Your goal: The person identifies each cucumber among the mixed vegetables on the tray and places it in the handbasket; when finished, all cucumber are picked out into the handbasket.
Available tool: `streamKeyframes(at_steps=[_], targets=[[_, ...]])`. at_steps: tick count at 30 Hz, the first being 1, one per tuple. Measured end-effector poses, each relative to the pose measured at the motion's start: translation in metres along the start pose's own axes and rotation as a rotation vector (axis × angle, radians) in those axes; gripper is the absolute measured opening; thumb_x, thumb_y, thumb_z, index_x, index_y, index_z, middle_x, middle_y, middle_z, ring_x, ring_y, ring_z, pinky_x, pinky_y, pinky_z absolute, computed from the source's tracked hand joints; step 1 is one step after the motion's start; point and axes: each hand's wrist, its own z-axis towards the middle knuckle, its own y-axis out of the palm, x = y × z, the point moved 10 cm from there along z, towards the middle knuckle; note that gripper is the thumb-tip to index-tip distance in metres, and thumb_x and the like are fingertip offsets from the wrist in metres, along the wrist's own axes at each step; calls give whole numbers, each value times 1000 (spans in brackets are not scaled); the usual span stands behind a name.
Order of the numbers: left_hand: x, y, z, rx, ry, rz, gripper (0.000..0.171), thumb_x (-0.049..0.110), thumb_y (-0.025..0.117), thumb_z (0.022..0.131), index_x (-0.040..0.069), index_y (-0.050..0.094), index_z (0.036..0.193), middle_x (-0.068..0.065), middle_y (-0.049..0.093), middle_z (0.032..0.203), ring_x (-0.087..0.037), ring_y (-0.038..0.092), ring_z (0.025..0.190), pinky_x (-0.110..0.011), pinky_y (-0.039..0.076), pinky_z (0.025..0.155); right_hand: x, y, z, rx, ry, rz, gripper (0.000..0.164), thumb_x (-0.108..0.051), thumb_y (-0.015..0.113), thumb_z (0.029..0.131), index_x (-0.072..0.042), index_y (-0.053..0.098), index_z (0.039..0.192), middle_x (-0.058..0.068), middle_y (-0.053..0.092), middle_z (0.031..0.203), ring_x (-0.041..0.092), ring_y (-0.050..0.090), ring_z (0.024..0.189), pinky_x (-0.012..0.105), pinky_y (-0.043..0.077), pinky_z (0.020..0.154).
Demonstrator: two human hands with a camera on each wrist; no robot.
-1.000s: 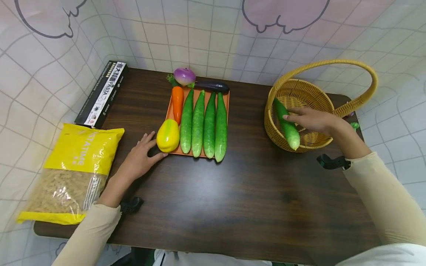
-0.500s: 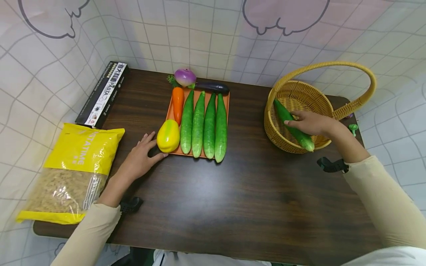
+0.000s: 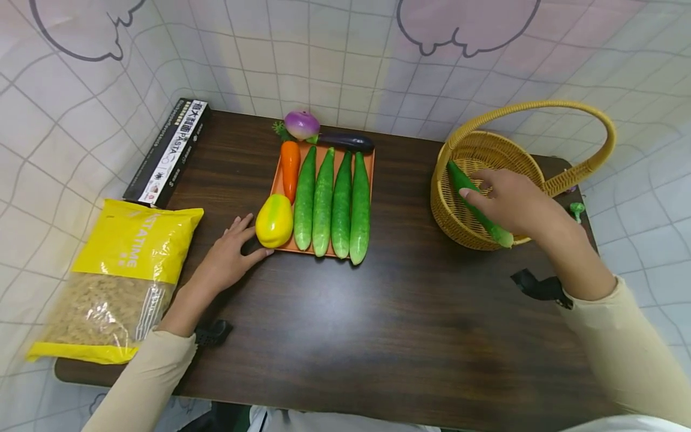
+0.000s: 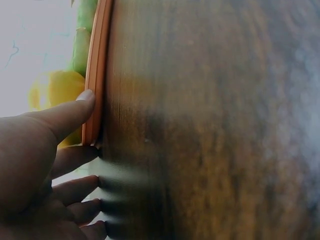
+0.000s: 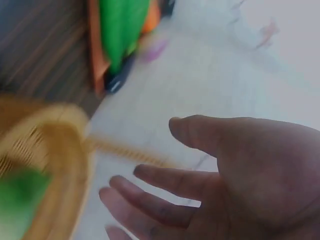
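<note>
My right hand [image 3: 515, 201] is over the wicker basket [image 3: 441, 213], its fingers spread loosely with nothing between them in the right wrist view. Below it, a cucumber [image 3: 487, 224] lies slanted in the basket, its pale end at the front rim. At the near left corner of the orange tray [image 4: 95, 70], my left hand [image 3: 229, 258] rests on the table; its thumb touches the tray's edge and its other fingers lie loosely beside the corner. Several cucumbers [image 3: 323, 204] lie side by side on this tray, next to an orange carrot [image 3: 290, 171] and a yellow, green-streaked fruit [image 3: 274, 221].
Behind the tray's contents lie a purple turnip [image 3: 302, 125] and an eggplant [image 3: 348, 142]. A yellow pasta bag [image 3: 135, 240] and a black pasta box [image 3: 167, 153] lie on the left. The basket's tall handle [image 3: 610, 135] arches over it; a small green item [image 3: 577, 209] sits right of it.
The cucumber's near end has swung right and come down in the basket; my right hand has let go of it and lifted a little. My left hand has stayed at the tray.
</note>
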Motion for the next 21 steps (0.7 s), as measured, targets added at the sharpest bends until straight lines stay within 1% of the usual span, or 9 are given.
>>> streamKeyframes(at_steps=[3, 6, 8, 11, 15, 17, 18, 19, 21], targets=[[1, 0, -1, -2, -1, -3, 73, 48, 64, 96, 7, 42, 152, -19, 16, 164, -38, 5, 150, -67, 10, 113, -35, 1, -6, 80, -53, 71, 69, -46, 48, 104, 1, 35, 152, 23, 59, 123, 38, 57, 109, 56, 47, 88], [0, -1, -2, 1, -10, -1, 71, 45, 65, 96, 7, 42, 152, -18, 16, 164, -37, 5, 150, -67, 10, 113, -61, 10, -1, 135, -86, 128, 70, -48, 50, 103, -4, 33, 155, 17, 59, 121, 32, 58, 103, 51, 48, 84], [1, -1, -2, 1, -10, -4, 71, 45, 65, 96, 7, 43, 152, -18, 16, 164, -37, 5, 150, -67, 10, 113, -71, 22, 8, 152, -96, 145, 71, -49, 51, 102, -7, 31, 156, 16, 58, 122, 30, 58, 103, 50, 49, 84], [2, -1, -2, 1, -2, -2, 71, 44, 65, 97, 6, 43, 152, -18, 17, 164, -37, 5, 150, -67, 10, 114, -80, 46, 28, 123, -90, 172, 74, -49, 53, 102, -10, 25, 159, 18, 53, 131, 30, 58, 107, 50, 49, 88], [1, 0, -1, 0, -2, 1, 71, 45, 65, 97, 7, 43, 152, -17, 16, 164, -37, 5, 150, -66, 10, 114, -87, 83, 57, 38, -49, 192, 80, -51, 51, 101, -14, 14, 162, 23, 35, 151, 37, 46, 130, 56, 41, 102], [0, 0, -1, -2, -6, 0, 71, 46, 65, 97, 7, 43, 152, -17, 16, 164, -37, 5, 150, -66, 10, 114, -91, 98, 70, 14, -30, 199, 81, -52, 51, 101, -15, 11, 162, 24, 27, 156, 39, 43, 132, 57, 40, 103], [-1, 0, -1, -3, -8, 0, 72, 46, 65, 97, 7, 42, 152, -17, 16, 164, -36, 5, 150, -66, 10, 114, -94, 103, 76, 11, -21, 207, 82, -52, 51, 101, -16, 11, 162, 24, 25, 156, 40, 44, 132, 56, 41, 102], [-1, 0, -1, -3, -9, 0, 72, 47, 64, 97, 8, 42, 153, -16, 16, 164, -36, 5, 150, -66, 10, 114, -96, 107, 81, 17, -18, 214, 81, -51, 52, 101, -16, 11, 162, 23, 26, 155, 38, 48, 125, 54, 44, 98], [-1, 0, -1, -4, -11, -2, 72, 48, 64, 97, 8, 42, 153, -16, 15, 165, -36, 5, 151, -66, 10, 114, -101, 114, 91, 29, -11, 219, 80, -50, 53, 101, -18, 12, 162, 23, 30, 149, 35, 56, 105, 49, 50, 85]])
